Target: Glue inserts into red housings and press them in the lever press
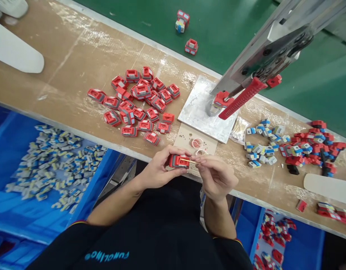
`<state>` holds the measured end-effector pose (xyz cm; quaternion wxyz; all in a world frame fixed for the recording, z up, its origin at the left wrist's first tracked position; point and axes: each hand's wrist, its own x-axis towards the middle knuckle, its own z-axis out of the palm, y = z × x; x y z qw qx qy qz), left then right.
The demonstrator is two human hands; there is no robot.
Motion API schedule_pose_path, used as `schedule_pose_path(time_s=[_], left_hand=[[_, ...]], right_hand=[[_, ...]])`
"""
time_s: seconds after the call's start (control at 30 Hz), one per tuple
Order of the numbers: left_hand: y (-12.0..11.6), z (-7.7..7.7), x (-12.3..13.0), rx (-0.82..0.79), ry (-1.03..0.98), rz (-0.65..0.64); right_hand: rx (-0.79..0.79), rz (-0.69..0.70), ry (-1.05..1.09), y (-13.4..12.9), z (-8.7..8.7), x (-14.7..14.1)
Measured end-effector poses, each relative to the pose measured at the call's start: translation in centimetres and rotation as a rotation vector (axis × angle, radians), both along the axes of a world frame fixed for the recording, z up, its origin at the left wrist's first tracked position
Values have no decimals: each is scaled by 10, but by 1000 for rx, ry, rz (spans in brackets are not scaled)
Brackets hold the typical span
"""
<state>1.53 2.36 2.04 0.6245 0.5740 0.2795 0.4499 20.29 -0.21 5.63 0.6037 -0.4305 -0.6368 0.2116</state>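
Note:
My left hand (158,168) grips a red toy part (176,161) with a recess facing up, near the bench's front edge. Pinched in the fingers of my right hand (217,174) is a thin wooden stick (190,161), its tip inside the recess. Just beyond my hands, two small round containers (197,143) stand on a stained board (184,135). Many similar red parts (141,91) lie in a loose pile on the bench to the left.
A press with a red handle (243,98) stands on a metal plate (201,103). To its right are a bag of sticks (239,129), small grey-blue parts (262,150) and red assemblies (313,144). Blue bins (91,183) sit below. Beyond is a green surface (150,22).

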Motion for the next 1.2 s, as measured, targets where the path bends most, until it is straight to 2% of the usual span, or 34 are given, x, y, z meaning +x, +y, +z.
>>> schedule_pose_path(time_s=[0.6,0.8,0.97,1.2], left_hand=[[0,7,-3,-42,26,-14],[2,8,-5,41,50,16],[4,13,-9,129,150,49],[7,15,-10,285,250,57]], right_hand=[[140,-57,-245,-3,11,5],[168,-84,-321,-3,16,9],[140,-91,-382,-5,20,15],[85,13,-401,-8,23,19]])
